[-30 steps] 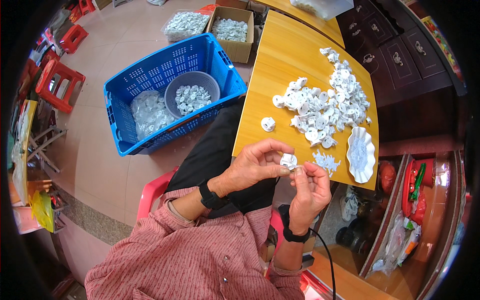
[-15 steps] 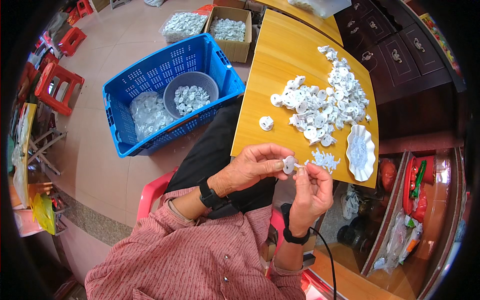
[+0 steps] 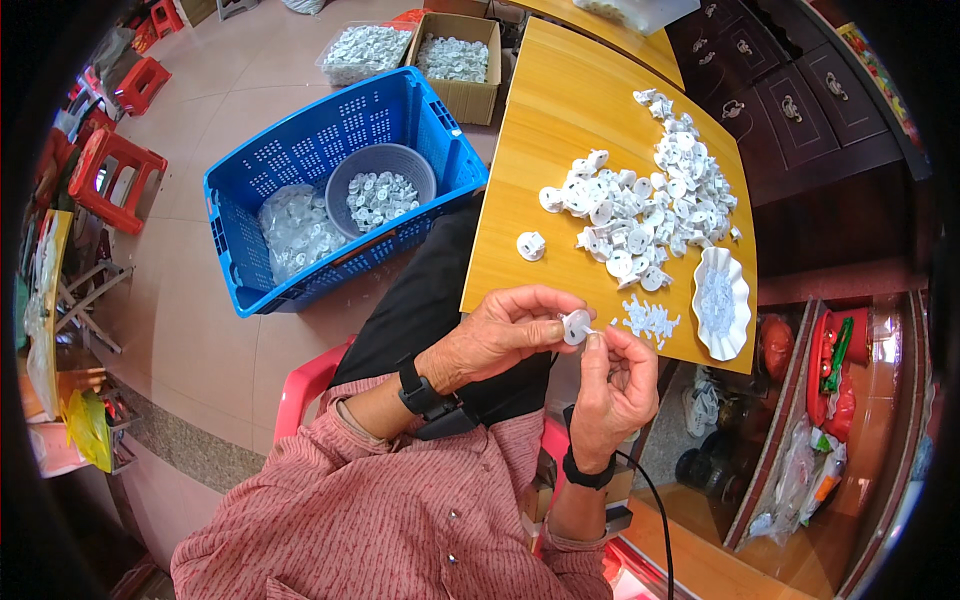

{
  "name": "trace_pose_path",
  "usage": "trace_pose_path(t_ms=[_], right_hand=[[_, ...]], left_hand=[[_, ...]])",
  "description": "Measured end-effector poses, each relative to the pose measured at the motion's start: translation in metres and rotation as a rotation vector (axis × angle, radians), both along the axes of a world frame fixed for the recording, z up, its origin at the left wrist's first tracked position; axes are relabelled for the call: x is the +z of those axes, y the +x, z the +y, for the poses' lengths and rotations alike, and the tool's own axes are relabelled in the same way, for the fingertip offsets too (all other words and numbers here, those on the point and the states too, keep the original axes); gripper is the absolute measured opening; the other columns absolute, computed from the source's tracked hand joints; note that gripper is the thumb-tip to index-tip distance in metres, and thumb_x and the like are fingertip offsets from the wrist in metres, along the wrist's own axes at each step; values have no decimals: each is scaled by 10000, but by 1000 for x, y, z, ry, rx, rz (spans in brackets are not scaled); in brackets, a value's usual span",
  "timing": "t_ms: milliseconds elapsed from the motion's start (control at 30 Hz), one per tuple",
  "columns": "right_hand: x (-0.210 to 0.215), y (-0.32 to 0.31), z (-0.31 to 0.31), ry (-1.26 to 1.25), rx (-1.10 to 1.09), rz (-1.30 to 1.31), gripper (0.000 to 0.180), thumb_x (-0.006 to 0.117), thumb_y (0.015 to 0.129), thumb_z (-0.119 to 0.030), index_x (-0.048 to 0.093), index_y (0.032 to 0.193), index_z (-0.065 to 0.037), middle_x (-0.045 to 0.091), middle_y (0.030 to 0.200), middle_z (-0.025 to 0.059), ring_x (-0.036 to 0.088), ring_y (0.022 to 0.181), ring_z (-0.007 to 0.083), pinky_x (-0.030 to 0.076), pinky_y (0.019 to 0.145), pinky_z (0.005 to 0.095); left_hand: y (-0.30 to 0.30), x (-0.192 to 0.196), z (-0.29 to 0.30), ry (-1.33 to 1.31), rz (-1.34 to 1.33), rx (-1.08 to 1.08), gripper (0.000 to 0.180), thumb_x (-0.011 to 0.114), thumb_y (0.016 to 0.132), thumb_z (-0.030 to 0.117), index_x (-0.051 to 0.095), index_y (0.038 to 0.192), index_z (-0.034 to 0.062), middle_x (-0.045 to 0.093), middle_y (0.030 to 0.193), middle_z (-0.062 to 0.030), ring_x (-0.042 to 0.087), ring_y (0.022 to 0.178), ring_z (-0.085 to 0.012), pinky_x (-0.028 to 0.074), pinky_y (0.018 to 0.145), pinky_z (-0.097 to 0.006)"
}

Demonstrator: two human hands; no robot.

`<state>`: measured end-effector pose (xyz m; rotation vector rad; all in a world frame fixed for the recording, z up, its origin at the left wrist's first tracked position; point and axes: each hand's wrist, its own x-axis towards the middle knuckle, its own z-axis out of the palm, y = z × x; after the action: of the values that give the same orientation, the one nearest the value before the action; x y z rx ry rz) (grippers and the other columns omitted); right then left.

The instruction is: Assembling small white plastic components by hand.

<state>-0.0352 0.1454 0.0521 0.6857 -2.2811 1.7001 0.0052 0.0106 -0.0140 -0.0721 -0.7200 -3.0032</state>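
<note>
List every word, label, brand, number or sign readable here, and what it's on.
No text can be read.
White-and-orange packet, lower right: any print is too small and blurred.
Colourful panel, upper right edge: too blurred.
White disc in the left hand: no lettering visible.

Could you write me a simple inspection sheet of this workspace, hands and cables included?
Surface: yellow table.
Parts: pile of white parts, lone part apart; small pieces loose beside a white dish holding more.
Clutter: plastic bags, lower right.
Hands: left hand holds a white disc; right hand pinches something pale beside it.
Cables: black cable beside the right forearm.
Surroundings: blue crate holding a grey basket and clear bag; red stools; dark drawers.
</note>
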Motion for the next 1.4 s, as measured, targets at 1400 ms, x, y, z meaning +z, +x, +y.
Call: trace_pose_path(t_ms=[1400], right_hand=[[6, 0, -2, 133, 36, -51, 71, 683, 870, 12, 638, 925, 19, 626, 865, 69, 599, 714, 117, 484, 619, 247]], left_hand=[[4, 15, -10, -421, 40, 142, 211, 681, 878, -24, 681, 1086, 8, 632, 1188, -111, 606, 1117, -184, 505, 980, -319]])
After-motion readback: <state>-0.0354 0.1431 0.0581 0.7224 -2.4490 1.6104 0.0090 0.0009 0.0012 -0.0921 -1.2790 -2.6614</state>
